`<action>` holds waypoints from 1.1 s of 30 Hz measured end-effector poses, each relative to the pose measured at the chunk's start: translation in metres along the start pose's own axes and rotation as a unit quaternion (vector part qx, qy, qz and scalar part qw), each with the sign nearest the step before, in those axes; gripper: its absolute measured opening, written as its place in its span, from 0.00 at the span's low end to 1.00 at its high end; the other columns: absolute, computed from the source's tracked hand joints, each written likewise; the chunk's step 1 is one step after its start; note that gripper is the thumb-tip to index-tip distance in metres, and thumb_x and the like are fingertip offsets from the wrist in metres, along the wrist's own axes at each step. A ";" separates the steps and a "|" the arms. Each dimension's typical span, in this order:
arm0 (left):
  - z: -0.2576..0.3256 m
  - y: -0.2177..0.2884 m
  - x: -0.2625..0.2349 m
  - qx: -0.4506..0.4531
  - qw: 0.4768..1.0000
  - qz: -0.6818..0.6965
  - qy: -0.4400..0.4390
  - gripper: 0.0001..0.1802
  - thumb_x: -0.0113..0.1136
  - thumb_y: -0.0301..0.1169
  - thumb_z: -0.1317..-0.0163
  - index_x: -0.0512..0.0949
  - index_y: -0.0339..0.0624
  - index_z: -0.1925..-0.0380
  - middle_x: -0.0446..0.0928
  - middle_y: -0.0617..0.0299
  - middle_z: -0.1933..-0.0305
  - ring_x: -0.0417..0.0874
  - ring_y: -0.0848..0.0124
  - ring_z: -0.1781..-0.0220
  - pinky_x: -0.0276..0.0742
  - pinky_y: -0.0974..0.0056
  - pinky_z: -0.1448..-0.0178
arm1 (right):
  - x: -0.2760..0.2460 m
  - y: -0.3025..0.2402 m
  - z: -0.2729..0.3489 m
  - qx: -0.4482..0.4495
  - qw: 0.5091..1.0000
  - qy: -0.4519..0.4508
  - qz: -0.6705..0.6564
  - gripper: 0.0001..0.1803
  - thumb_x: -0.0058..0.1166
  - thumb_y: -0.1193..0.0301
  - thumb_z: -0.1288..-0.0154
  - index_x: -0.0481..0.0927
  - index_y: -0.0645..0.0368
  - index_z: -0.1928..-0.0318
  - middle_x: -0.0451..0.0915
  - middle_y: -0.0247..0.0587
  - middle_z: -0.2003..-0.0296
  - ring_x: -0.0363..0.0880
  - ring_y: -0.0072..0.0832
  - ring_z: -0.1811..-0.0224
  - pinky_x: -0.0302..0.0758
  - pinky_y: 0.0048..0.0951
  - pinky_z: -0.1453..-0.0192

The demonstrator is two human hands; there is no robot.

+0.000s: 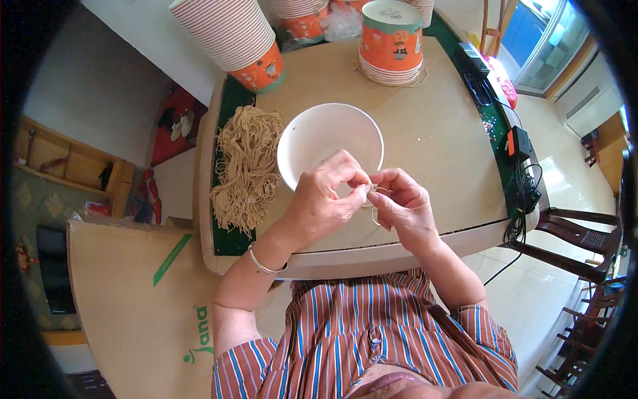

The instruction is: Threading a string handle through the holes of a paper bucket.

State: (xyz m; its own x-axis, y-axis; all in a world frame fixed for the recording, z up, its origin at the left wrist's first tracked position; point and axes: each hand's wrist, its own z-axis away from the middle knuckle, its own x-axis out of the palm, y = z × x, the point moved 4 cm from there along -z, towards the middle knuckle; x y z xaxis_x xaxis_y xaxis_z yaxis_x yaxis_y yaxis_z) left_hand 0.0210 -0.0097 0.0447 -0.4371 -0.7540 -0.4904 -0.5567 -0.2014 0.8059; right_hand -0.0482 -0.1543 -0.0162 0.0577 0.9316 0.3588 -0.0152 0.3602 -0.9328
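Beige board covers the surface (pixel 432 133), which has a dark green border along its left and right edges and stands on a pale tiled floor (pixel 551 166). Dark wooden chairs (pixel 578 246) stand to the right, and a large sheet of cardboard (pixel 126 292) leans at the lower left. Stacks of orange paper cups (pixel 392 43) with striped rims line the far edge, one tall stack (pixel 232 36) tilting at the far left corner. A heap of tan twine (pixel 246 166), loose and tangled, lies on the left side of the surface, just beside a white bowl (pixel 329 143). Black boxes with cables (pixel 518 143) sit at the right edge.

A short piece of the same pale twine (pixel 373 199) is pinched between both hands, just in front of the bowl's near rim; it is thin and partly hidden. The left hand (pixel 325 196), a bangle on its wrist, curls inward with thumb and forefinger closed on the twine. The right hand (pixel 405 206) meets it, its fingers likewise nipping the strand, the forearms coming up from the striped shirt.
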 end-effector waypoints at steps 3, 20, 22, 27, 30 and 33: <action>0.000 0.004 -0.001 0.030 0.999 -0.016 0.014 0.04 0.64 0.18 0.44 0.81 0.34 0.68 0.78 0.58 0.65 0.82 0.67 0.62 0.80 0.63 0.60 | 0.002 0.001 0.000 -0.002 1.000 0.015 0.018 0.10 0.60 0.71 0.26 0.79 0.61 0.48 0.78 0.22 0.70 0.67 0.07 0.77 0.63 0.14 0.78; 0.014 0.006 0.007 0.143 0.971 -0.169 0.094 0.10 0.64 0.16 0.46 0.80 0.38 0.63 0.77 0.55 0.61 0.82 0.64 0.60 0.81 0.61 0.55 | 0.000 0.007 -0.005 -0.112 0.980 0.078 0.146 0.05 0.58 0.80 0.28 0.81 0.63 0.54 0.84 0.30 0.65 0.79 0.11 0.61 0.77 0.16 0.57; 0.015 0.007 0.007 0.157 0.965 -0.184 0.100 0.13 0.65 0.16 0.46 0.80 0.38 0.61 0.77 0.55 0.60 0.83 0.64 0.60 0.82 0.61 0.55 | 0.000 0.008 -0.006 -0.118 0.979 0.074 0.146 0.04 0.58 0.80 0.28 0.81 0.63 0.55 0.84 0.31 0.65 0.80 0.11 0.61 0.78 0.17 0.57; 0.013 0.017 0.000 0.038 0.994 -0.086 0.061 0.20 0.64 0.16 0.46 0.79 0.38 0.51 0.78 0.54 0.56 0.82 0.65 0.59 0.82 0.62 0.52 | 0.000 0.008 -0.007 -0.126 0.984 0.071 0.105 0.07 0.55 0.84 0.29 0.81 0.64 0.55 0.82 0.28 0.60 0.77 0.09 0.61 0.74 0.13 0.59; 0.012 0.015 0.001 0.061 0.994 -0.077 0.043 0.20 0.65 0.16 0.45 0.80 0.39 0.51 0.78 0.56 0.57 0.82 0.64 0.59 0.81 0.61 0.50 | -0.001 0.008 -0.008 -0.153 0.976 0.084 0.129 0.05 0.58 0.82 0.30 0.81 0.63 0.56 0.83 0.29 0.65 0.79 0.10 0.62 0.77 0.16 0.58; 0.010 0.011 0.001 0.107 0.986 -0.115 0.048 0.18 0.67 0.18 0.44 0.80 0.40 0.53 0.79 0.56 0.58 0.82 0.61 0.58 0.81 0.59 0.50 | -0.003 0.012 -0.008 -0.145 0.975 0.087 0.141 0.05 0.59 0.82 0.31 0.81 0.63 0.57 0.81 0.27 0.68 0.75 0.09 0.65 0.74 0.15 0.62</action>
State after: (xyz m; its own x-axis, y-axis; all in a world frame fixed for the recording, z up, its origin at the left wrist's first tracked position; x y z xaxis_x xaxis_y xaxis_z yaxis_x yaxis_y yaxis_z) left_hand 0.0073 -0.0067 0.0495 -0.2183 -0.7616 -0.6101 -0.7747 -0.2449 0.5829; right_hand -0.0406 -0.1534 -0.0284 0.2604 0.9605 0.0979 0.2260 0.0379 -0.9734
